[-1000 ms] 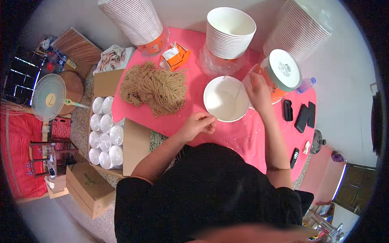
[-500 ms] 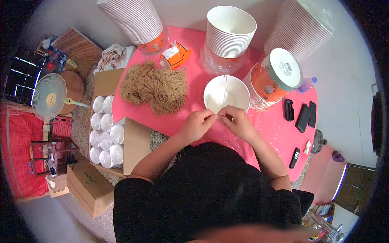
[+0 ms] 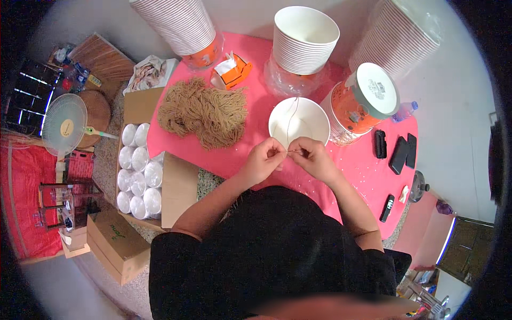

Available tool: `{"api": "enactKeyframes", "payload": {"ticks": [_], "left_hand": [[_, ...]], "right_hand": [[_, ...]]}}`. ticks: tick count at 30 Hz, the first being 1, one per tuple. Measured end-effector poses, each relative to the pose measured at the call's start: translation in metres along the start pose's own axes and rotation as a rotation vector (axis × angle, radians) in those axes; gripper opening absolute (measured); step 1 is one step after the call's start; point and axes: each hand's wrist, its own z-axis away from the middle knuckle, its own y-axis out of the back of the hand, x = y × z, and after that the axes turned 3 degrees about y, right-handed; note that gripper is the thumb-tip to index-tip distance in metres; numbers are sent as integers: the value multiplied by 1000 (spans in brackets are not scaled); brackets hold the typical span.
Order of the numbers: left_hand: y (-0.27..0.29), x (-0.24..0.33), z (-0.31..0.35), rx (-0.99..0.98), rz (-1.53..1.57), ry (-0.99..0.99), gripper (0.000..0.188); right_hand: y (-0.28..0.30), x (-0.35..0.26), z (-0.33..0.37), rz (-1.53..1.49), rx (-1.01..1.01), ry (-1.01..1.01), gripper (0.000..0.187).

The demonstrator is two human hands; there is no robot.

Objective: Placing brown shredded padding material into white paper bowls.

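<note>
My left hand (image 3: 265,161) and my right hand (image 3: 313,159) meet fingertip to fingertip just over the near rim of a white paper bucket (image 3: 309,121). Both are pinched closed on a thin brown string (image 3: 289,124). From my fingers the string runs up across the bucket's inside to its far rim. Whether it is fixed to the bucket I cannot tell. Left of the bucket lies a big loose heap of tan strings (image 3: 202,114) on the pink table.
Stacked white buckets (image 3: 306,45) stand at the back, with an orange bucket stack (image 3: 354,106) on the right. An orange tissue pack (image 3: 232,72) lies behind the heap. Black phone-like items (image 3: 398,156) lie right. A carton (image 3: 180,189) of wrapped white cups stands left.
My fingertips have shifted slightly and a short length of string now shows between them. The bucket and the heap stay in place.
</note>
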Motion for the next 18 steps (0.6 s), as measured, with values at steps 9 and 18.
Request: {"api": "enactKeyframes", "payload": {"ticks": [9,18], "left_hand": [[1,5,-3,170,-932,-560,16],[11,-21,-21,-19,-1181,-800,16]], "right_hand": [[13,10,2,-159,2,-90,6],[41,-5,-4,286,-41,76,9]]}}
